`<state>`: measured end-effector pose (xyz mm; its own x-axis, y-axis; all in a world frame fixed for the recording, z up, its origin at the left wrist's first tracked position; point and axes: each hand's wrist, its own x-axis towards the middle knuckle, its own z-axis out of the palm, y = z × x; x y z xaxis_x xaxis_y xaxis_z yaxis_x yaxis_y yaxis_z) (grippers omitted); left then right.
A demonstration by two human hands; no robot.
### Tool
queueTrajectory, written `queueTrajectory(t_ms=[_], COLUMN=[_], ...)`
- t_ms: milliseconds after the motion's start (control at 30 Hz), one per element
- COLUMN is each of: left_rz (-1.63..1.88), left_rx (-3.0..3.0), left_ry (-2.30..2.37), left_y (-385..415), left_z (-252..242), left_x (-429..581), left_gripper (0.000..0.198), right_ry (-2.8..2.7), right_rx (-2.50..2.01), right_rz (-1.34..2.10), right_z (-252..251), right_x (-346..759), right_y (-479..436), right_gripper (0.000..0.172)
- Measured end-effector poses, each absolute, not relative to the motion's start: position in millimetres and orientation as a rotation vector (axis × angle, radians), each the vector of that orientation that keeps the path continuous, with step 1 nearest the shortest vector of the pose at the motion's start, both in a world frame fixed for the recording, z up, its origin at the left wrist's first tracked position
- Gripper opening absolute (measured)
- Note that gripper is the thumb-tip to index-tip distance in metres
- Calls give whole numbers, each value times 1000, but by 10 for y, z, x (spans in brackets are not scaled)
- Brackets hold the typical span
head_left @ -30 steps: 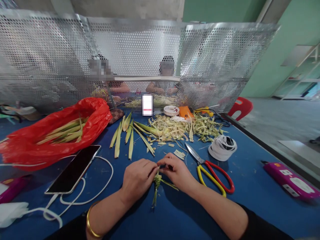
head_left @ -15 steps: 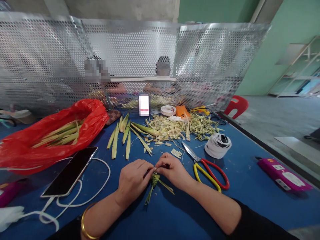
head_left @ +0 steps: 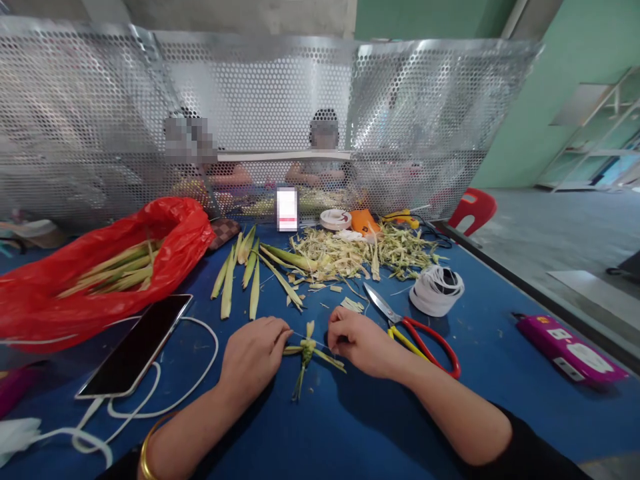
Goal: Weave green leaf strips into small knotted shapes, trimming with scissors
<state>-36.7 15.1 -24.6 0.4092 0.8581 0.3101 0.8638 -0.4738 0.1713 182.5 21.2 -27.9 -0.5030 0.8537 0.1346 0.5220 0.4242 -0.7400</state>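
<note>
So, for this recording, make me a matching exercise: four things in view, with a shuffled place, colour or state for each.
1. Scissors
2. Small leaf bundle
3. Red bag
4. Black-screened phone

A. White cable at its near end
B. One red handle, one yellow
C. Pale leaves inside
D. Between left hand and right hand

Pairs: 1-B, 2-D, 3-C, 4-A

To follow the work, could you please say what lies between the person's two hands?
The head view shows a small husk bundle there, with a thin thread across it.
</note>
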Motion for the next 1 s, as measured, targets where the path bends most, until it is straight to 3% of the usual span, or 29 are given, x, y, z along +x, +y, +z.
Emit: queueTrajectory(t_ms=[267, 400, 500, 600, 700, 867, 1000], left_rz=[-490, -610, -1089, -1710, -2082, -1974, -1481], left_rx=[-2634, -2684, -2811, -3038, -3290, -3458, -3474], left_ry=[-1819, -1994, -2137, -2242, -2254, -2110, -2045], left_y=[194, 231, 298, 369, 410, 356, 237], left_z=[-214, -214, -232, -336, -517, -630, -412], left_x=[-357, -366, -367, -337, -285, -267, -293], left_gripper=[18, 19, 19, 30, 44, 42, 32], right_ry=[-1978, -1747, -1693, -1711, -1744, -1714, -1858], right_rx=[-921, -814, -897, -900, -885, -909, -1005], right_rz=[1091, 1488, 1495, 1429, 1412, 1455, 1310], right_z=[-190, -262, -340, -401, -434, -473, -490], right_x=[1713, 1558, 1498, 1490, 1492, 1504, 1547], right_y=[167, 142, 167, 214, 250, 227, 112], right_gripper=[18, 10, 11, 11, 14, 19, 15])
